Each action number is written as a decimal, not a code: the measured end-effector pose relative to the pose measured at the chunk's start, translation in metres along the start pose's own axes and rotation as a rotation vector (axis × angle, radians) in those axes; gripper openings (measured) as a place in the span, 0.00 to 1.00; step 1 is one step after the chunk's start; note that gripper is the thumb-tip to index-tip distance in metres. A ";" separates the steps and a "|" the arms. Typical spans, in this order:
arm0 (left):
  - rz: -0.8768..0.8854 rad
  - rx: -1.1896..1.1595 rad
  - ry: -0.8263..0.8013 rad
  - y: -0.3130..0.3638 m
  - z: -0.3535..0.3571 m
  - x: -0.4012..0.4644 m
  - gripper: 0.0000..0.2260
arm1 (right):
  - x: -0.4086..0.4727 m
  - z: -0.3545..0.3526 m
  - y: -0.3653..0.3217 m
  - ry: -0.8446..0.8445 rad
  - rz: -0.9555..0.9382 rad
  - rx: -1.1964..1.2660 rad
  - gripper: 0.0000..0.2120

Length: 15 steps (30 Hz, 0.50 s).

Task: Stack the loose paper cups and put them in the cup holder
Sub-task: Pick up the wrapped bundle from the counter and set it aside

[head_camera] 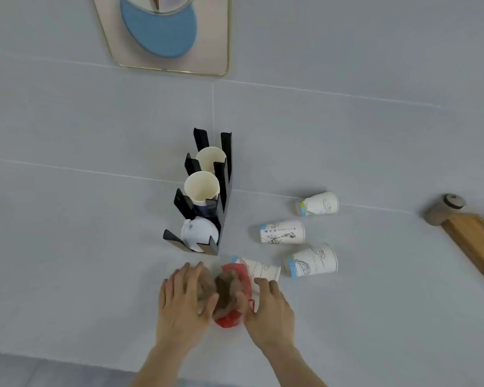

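Observation:
A black cup holder (224, 174) stands at the centre. Its two far slots hold cream cup stacks (201, 185), and its near slot holds white lids (199, 233). Three white printed paper cups lie on their sides to the right: one far (317, 203), one in the middle (282, 231), one near (310, 261). Another white cup (263, 268) lies just beyond my right hand. My left hand (183, 300) and my right hand (271, 308) clasp a blurred bundle of red and brown cups (231, 294) from both sides, close in front of the holder.
The grey table top (95, 219) ends in a near edge at the bottom left. A wooden board with a round knob (464, 230) lies at the right edge. On the wall behind hangs a framed picture (168, 37).

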<state>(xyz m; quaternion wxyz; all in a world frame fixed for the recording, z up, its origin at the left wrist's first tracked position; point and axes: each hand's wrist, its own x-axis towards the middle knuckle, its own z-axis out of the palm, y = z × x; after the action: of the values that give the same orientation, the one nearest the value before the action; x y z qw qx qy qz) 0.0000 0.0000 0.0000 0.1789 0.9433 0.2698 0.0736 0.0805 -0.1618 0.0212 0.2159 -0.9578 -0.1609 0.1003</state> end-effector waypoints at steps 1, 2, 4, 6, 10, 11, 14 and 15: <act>-0.058 -0.048 -0.021 -0.008 0.001 0.004 0.34 | 0.002 0.007 -0.004 -0.021 0.061 0.064 0.27; -0.141 -0.086 -0.012 -0.014 0.001 0.007 0.36 | 0.004 0.012 -0.009 -0.032 0.125 0.120 0.27; -0.280 -0.135 -0.097 -0.030 0.002 0.013 0.39 | 0.008 0.021 -0.022 -0.094 0.265 0.238 0.29; -0.392 -0.258 -0.199 -0.042 0.005 0.019 0.40 | 0.015 0.031 -0.033 -0.116 0.406 0.376 0.32; -0.554 -0.512 -0.314 -0.060 0.004 0.034 0.37 | 0.027 0.042 -0.051 -0.052 0.553 0.506 0.24; -0.568 -0.526 -0.328 -0.063 0.004 0.037 0.37 | 0.028 0.044 -0.055 -0.040 0.562 0.492 0.22; -0.575 -0.547 -0.343 -0.069 0.004 0.045 0.33 | 0.029 0.050 -0.060 -0.025 0.603 0.461 0.20; -0.572 -0.558 -0.341 -0.071 0.003 0.046 0.32 | 0.029 0.051 -0.061 -0.004 0.626 0.464 0.18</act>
<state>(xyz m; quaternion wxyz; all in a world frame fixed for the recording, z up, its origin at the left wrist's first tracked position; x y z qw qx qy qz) 0.0054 0.0805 -0.0278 0.4823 0.7445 0.4569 -0.0656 0.0774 -0.0797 -0.0001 0.3854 -0.8861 0.1658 0.1969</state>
